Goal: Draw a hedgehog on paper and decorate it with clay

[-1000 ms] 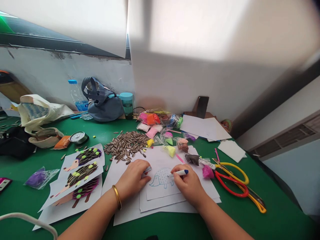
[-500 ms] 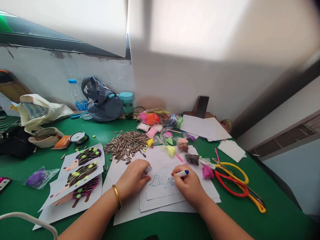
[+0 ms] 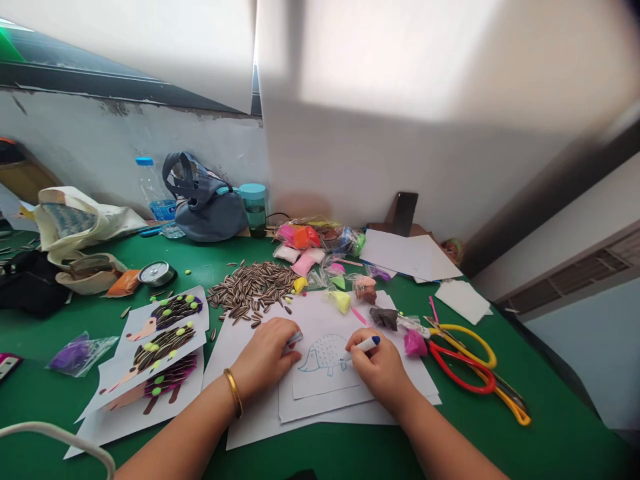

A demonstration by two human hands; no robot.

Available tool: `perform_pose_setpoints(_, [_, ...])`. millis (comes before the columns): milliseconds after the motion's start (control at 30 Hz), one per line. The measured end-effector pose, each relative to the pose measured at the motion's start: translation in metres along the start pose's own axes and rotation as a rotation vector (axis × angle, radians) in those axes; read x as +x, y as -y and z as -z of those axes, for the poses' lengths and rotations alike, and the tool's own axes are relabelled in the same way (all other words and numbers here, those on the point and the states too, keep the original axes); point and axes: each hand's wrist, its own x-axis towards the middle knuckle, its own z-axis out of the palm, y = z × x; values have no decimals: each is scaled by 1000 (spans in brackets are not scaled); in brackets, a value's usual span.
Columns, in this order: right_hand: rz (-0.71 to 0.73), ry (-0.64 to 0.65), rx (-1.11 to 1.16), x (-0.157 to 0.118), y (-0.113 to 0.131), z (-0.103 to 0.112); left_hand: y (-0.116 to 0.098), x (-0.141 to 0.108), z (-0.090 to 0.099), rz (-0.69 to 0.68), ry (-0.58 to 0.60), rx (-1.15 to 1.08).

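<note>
My right hand (image 3: 377,367) grips a white marker with a dark blue end (image 3: 369,344), its tip at the right side of a blue hedgehog drawing (image 3: 325,353). The drawing is on a small white sheet (image 3: 320,389) lying on larger white sheets. Left of the drawing, my left hand (image 3: 270,353), below which a gold bangle (image 3: 233,393) circles the wrist, is closed around a small pale blue object (image 3: 294,339), perhaps a marker cap. Beyond my left hand lies a heap of striped sunflower seeds (image 3: 255,287).
Three decorated hedgehog sheets (image 3: 165,347) lie at the left. Bagged coloured clay (image 3: 305,240) is behind the papers. Scissors with yellow and red handles (image 3: 463,367) are at the right. A blue bag (image 3: 210,213), a bottle (image 3: 155,193) and a cup (image 3: 254,207) stand by the wall.
My right hand has shifted slightly right with the marker, which is tilted more. My left hand stays in about the same place.
</note>
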Motion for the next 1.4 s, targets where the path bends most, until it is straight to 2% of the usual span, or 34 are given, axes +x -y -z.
perform_pose_setpoints(100, [-3,-36,-12,1,-1,1,1,0,0,-8,-7,-2])
perform_pose_setpoints(300, [-5,1,-95,2,-1,-1,-1,1,1,10,0,-4])
perform_pose_setpoints(567, [34,-44,-31,0,-2,0,0,0,1,4,3,-2])
perform_pose_setpoints(767, [36,-6,-87,2,-4,-2,0,0,0,1,3,-3])
perform_pose_setpoints(1000, [74,-59,-70,2,-5,0,2,-1,-1,-4,-13,-21])
perform_pose_setpoints(1200, [82,-17,-97,4,-4,-1,0,0,0,11,1,-7])
perform_pose_setpoints(1400, [111,-40,-94,3,-5,0,0,0,1,-1,-13,-16])
